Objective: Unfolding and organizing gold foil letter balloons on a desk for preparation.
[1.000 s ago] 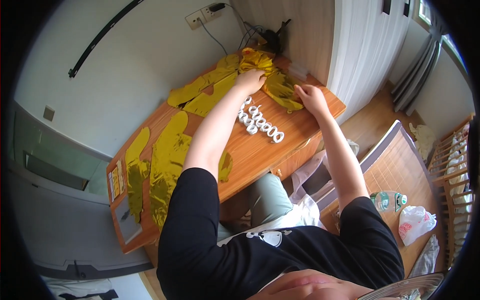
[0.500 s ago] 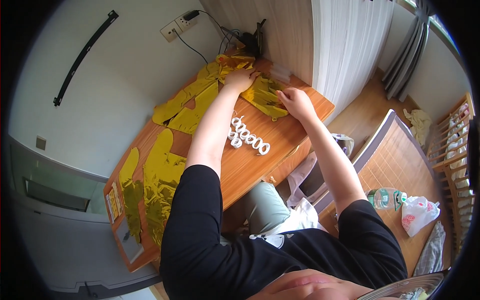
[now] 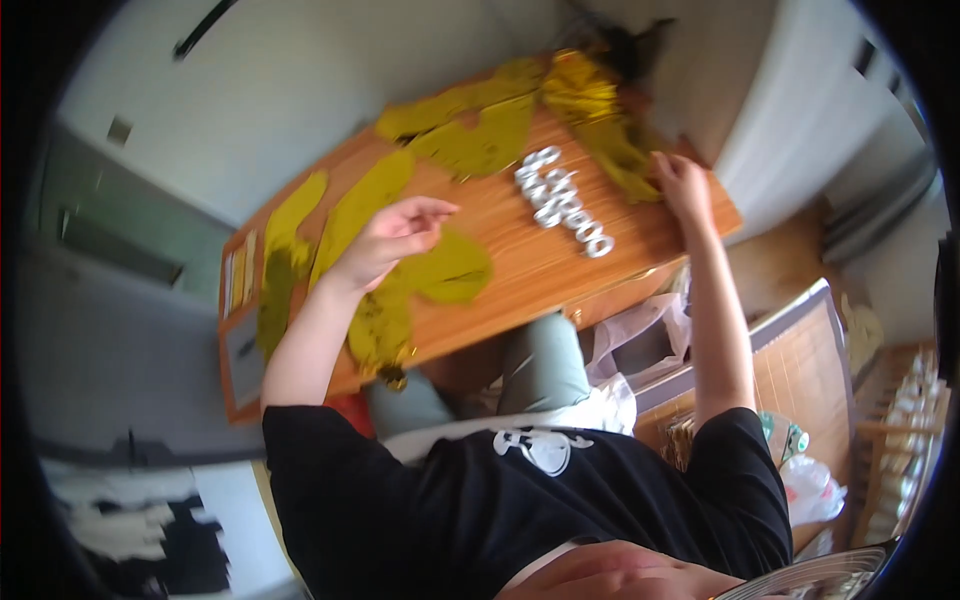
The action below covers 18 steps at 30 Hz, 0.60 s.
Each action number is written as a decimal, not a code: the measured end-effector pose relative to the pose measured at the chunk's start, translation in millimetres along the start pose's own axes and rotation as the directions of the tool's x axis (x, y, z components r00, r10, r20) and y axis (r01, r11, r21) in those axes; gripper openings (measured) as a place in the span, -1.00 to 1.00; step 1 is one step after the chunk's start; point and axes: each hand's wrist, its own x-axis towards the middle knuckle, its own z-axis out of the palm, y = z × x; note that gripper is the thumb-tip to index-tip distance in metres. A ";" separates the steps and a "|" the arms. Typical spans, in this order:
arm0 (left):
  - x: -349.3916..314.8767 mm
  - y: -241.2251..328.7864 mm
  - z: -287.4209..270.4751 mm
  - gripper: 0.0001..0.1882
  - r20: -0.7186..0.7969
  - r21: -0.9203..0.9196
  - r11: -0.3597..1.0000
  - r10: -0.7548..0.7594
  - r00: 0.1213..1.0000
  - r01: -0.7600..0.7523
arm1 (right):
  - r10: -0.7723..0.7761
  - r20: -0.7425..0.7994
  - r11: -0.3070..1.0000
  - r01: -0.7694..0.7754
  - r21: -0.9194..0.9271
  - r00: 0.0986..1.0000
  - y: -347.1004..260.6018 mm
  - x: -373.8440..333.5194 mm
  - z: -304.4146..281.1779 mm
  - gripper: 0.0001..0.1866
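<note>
Several flat, shiny gold foil pieces, which look like deflated foil balloons, lie on the wooden table. My left hand (image 3: 395, 238) hovers over the near-left gold foil (image 3: 440, 268), thumb and fingers apart and holding nothing. At the table's right side, my right hand (image 3: 684, 190) has its fingers closed at the edge of the right gold foil (image 3: 615, 150), whose far part is crumpled. Between my hands, a cluster of small white rings (image 3: 560, 198) lies on the table; their exact kind is too blurred to tell.
More gold foil (image 3: 475, 135) spreads along the wall side, and another narrow piece (image 3: 285, 255) lies at the left end of the wooden table (image 3: 480, 325). A black object (image 3: 630, 50) stands in the far corner. Right of my legs hangs a pale plastic bag (image 3: 635, 335).
My left hand has let go of the right foil and moved left, toward me. My right hand remains at that foil's edge. The view has swung left, showing more near-left foil.
</note>
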 end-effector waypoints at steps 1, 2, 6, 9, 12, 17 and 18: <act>-46.8 -0.1 -7.6 -0.56 -0.105 -0.011 0.999 0.036 0.994 -0.037 | 0.000 -0.012 1.000 0.000 -0.007 1.000 5.5 0.7 0.8 -0.57; -92.1 -2.7 -15.0 -0.56 -0.208 -0.014 0.997 0.071 0.976 -0.076 | -0.058 -0.041 0.997 0.060 0.038 0.997 15.6 2.0 1.7 -0.54; -285.1 -62.7 -29.8 -0.60 -0.676 -0.158 0.943 0.112 0.729 -0.292 | -0.017 0.062 0.999 0.015 0.041 0.998 46.5 26.6 3.9 -0.50; -396.2 -136.3 -16.3 -0.62 -0.878 -0.259 0.891 -0.057 0.475 -0.374 | -0.094 0.053 0.996 0.094 0.002 0.994 87.1 48.6 2.9 -0.48; -475.1 -204.1 16.1 -0.72 -0.944 -0.330 0.895 -0.305 0.127 -0.299 | -0.143 0.140 0.975 0.163 -0.151 0.980 71.5 48.4 23.3 -0.47; -441.8 -287.2 20.7 -0.73 -0.897 -0.403 0.900 -0.424 -0.127 -0.165 | -0.193 0.139 0.970 0.210 -0.124 0.971 115.6 92.9 -14.7 -0.46; -441.3 -299.8 14.9 -0.74 -0.899 -0.416 0.908 -0.419 -0.126 -0.052 | -0.230 0.150 0.960 0.249 -0.126 0.962 114.4 95.3 -13.0 -0.46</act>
